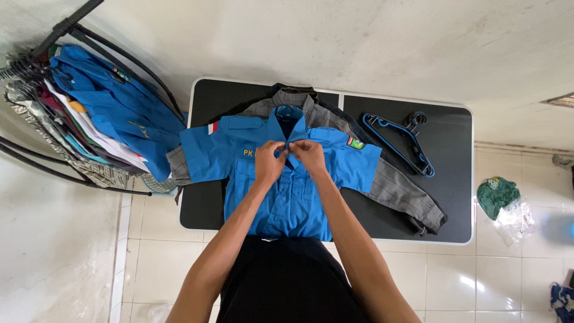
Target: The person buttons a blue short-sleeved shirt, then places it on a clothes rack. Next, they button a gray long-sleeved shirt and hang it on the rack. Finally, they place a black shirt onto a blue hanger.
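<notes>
A bright blue short-sleeved uniform shirt (287, 203) lies front-up on a black folding table (454, 209), collar away from me. My left hand (269, 160) and my right hand (308, 155) meet at the shirt's front placket just below the collar, fingers pinched on the fabric there. Whether they hold a button is hidden by the fingers. Under the blue shirt lies a grey checked long-sleeved garment (394, 185), its sleeve stretching out toward the right front of the table.
Blue and black plastic hangers (403, 140) lie on the table's right half. A clothes rack (89, 113) with several hanging garments, blue ones outermost, stands at the left. A green cloth (496, 194) and clear plastic wrap lie on the tiled floor at right.
</notes>
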